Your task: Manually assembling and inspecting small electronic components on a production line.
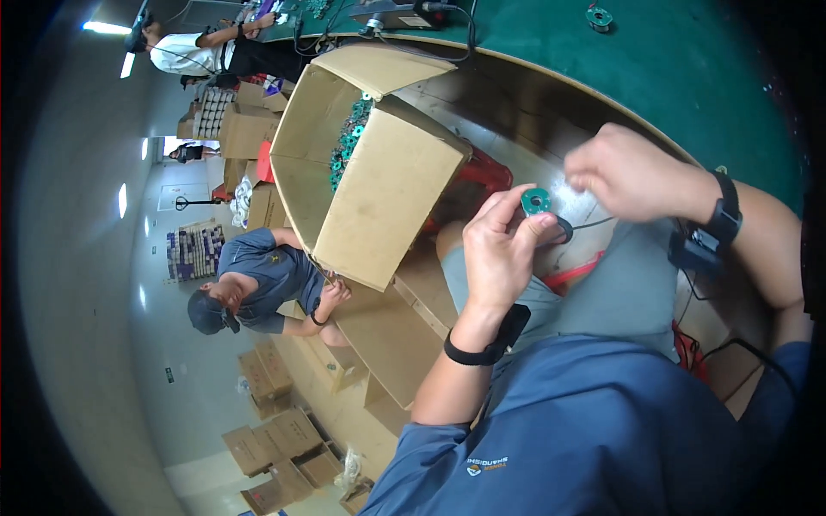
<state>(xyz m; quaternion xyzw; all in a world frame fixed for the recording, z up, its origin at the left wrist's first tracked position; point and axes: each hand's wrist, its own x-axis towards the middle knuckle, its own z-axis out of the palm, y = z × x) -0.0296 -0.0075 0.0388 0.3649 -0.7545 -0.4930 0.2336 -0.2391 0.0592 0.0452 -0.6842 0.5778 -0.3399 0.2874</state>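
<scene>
My left hand is closed, pinching a small round green part with a hole in its middle between thumb and fingers. The part is held up above my lap, its flat green face showing. To the right of it, and apart from it, my right hand hangs in the air with its fingers curled in. The fingers are slightly blurred, and whatever they hold, if anything, is hidden. A dark cable runs just beyond the left thumb, below the right hand.
An open cardboard box with many green parts stands left of my hands. Beyond lies a green-topped table bearing a similar round part. A red stool is behind the box. Another person sits at the left.
</scene>
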